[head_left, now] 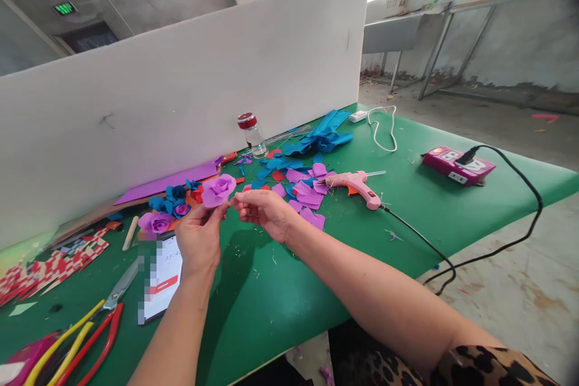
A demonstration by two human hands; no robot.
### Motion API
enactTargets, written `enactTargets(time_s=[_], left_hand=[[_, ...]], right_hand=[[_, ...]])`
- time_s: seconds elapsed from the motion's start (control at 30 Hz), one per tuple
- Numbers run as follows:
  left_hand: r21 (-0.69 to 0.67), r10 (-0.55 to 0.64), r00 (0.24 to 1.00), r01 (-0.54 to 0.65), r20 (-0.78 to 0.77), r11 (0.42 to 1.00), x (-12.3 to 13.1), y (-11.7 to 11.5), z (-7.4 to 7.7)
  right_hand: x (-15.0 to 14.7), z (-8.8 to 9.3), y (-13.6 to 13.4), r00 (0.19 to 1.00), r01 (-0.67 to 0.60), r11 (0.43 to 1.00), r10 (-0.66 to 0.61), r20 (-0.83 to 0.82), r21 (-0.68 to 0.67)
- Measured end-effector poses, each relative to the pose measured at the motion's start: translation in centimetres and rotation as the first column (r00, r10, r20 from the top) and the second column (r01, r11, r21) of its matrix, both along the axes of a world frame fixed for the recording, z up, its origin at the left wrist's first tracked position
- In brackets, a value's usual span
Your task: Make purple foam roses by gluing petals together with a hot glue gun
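A purple paper flower (219, 190) with layered petals is held up by my left hand (199, 232), whose fingers pinch it from below. Close beside its lower right edge is my right hand (266, 212), thumb and index finger pressed together; whatever lies between them is too small to make out. Just past my right hand, purple paper petals (311, 196) lie scattered among blue ones. A pink glue gun (357, 186) rests on its side with its nozzle over the petals. Finished blue and purple flowers (169, 205) sit behind my left hand.
On the green table (280, 307) are a phone (165, 277), scissors (115, 292), a red-lidded glass jar (254, 136), blue crepe paper (323, 136) and a purple power strip (459, 164). Black cords run off the right edge. A white board (203, 78) stands along the back.
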State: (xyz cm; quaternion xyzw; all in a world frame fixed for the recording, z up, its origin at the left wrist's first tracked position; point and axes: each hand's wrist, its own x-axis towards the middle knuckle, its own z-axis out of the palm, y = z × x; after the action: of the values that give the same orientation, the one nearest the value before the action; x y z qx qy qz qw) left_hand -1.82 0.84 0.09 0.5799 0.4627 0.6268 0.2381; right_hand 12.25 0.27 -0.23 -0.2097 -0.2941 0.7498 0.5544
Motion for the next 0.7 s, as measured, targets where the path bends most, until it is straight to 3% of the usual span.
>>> enactTargets(time_s=[0.23,0.57,0.7], left_hand=[[0.061,0.032,0.998,-0.029,-0.054,0.998,0.3,-0.3,-0.1],[0.045,0.022,0.996,-0.018,-0.089,0.999,0.0,-0.1,-0.2],[0.153,0.126,0.980,-0.103,-0.153,0.983,-1.0,-0.1,0.1]], right_hand=[[-0.1,0.2,-0.2,0.999,0.039,0.997,-0.041,0.035,0.063],[0.1,-0.3,0.1,0.996,-0.080,0.997,0.080,-0.047,0.011],[0.2,0.1,0.1,0.993,0.096,0.994,-0.099,0.059,0.055]])
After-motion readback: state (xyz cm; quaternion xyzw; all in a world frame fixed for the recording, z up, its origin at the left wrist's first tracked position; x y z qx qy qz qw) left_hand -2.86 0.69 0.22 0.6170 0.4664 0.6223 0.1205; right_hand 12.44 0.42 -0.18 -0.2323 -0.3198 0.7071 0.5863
